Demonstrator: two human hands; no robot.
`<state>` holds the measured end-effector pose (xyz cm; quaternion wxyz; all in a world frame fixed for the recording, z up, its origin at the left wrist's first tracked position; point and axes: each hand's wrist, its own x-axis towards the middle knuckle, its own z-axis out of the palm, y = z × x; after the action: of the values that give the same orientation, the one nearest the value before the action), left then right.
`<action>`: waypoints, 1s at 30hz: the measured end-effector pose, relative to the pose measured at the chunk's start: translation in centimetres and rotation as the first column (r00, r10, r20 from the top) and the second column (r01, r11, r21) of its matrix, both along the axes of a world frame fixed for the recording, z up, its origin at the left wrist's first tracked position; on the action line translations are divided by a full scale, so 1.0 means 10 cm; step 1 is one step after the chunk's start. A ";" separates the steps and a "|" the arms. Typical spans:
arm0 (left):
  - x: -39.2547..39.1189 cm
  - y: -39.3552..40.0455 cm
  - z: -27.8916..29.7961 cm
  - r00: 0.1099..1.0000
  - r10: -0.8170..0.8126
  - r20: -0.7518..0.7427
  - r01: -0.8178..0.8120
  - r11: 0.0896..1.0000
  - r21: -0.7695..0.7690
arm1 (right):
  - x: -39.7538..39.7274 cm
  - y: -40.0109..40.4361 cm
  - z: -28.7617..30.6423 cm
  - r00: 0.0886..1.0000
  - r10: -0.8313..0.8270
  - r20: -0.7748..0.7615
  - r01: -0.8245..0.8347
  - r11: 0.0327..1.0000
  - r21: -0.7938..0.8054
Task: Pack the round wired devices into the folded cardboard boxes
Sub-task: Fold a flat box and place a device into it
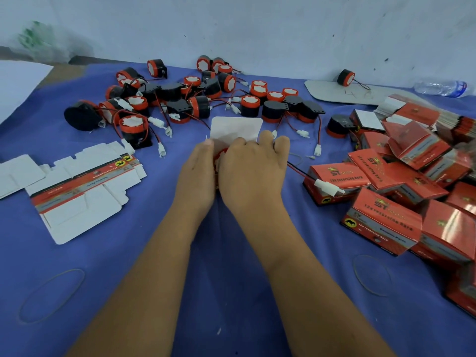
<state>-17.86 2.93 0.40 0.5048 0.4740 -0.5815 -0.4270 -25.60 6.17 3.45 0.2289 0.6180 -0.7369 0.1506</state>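
Observation:
My left hand and my right hand meet at the table's middle, both wrapped round a cardboard box whose white flap stands up behind my fingers. A round red device shows between my hands, mostly hidden. Its red and black wire with a white plug trails out to the right over a red box. Several loose round wired devices lie in a heap at the back.
Flat unfolded boxes lie at the left. A pile of red boxes fills the right side. Rubber bands lie on the blue cloth near the front. A water bottle lies at the back right by the wall.

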 end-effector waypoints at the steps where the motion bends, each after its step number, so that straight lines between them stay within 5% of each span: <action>1: 0.00 0.00 0.00 0.998 -0.001 -0.063 0.004 0.999 0.044 | -0.01 0.00 0.00 1.000 0.006 0.011 -0.006 1.000 0.012; 11: 0.02 -0.01 -0.03 0.998 -0.038 -0.043 0.040 0.997 0.068 | -0.08 -0.02 -0.05 0.995 0.095 0.040 -0.098 0.993 0.060; 14: 0.04 0.01 -0.04 1.000 -0.026 0.008 0.025 0.999 0.029 | 0.00 0.07 -0.09 0.997 0.031 -0.071 -0.037 0.995 -0.094; 16: 0.06 -0.02 -0.04 0.993 0.055 0.106 -0.051 0.998 -0.037 | 0.02 0.10 -0.12 0.976 0.213 -0.031 -0.213 0.931 -0.298; 18: 0.09 -0.06 -0.03 0.967 0.161 0.195 -0.146 0.985 -0.090 | 0.03 0.14 -0.12 0.819 0.573 0.022 -0.511 0.747 -0.425; 20: 0.14 -0.08 -0.02 0.953 0.257 0.163 -0.246 0.966 -0.085 | 0.07 0.18 -0.15 0.706 0.686 0.175 -0.594 0.708 -0.381; 23: 0.20 -0.09 -0.01 0.936 0.343 0.079 -0.344 0.939 -0.003 | 0.07 0.17 -0.21 0.684 0.456 0.569 -0.451 0.878 -0.161; 26: 0.19 -0.10 -0.02 0.950 0.307 0.051 -0.307 0.952 -0.020 | -0.05 0.10 -0.20 0.644 0.074 0.761 -0.167 0.985 0.045; 28: 0.17 -0.10 -0.03 0.961 0.260 0.092 -0.257 0.965 -0.041 | -0.12 0.06 -0.19 0.420 0.034 0.907 -0.007 0.999 -0.034; 30: 0.16 -0.10 -0.05 0.970 0.219 0.106 -0.216 0.975 -0.046 | -0.18 0.05 -0.15 0.076 0.205 0.976 0.124 0.969 -0.213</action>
<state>-16.22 1.94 -0.09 0.5236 0.5491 -0.5603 -0.3322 -27.36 6.62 1.99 -0.2643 0.3378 -0.6531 0.6241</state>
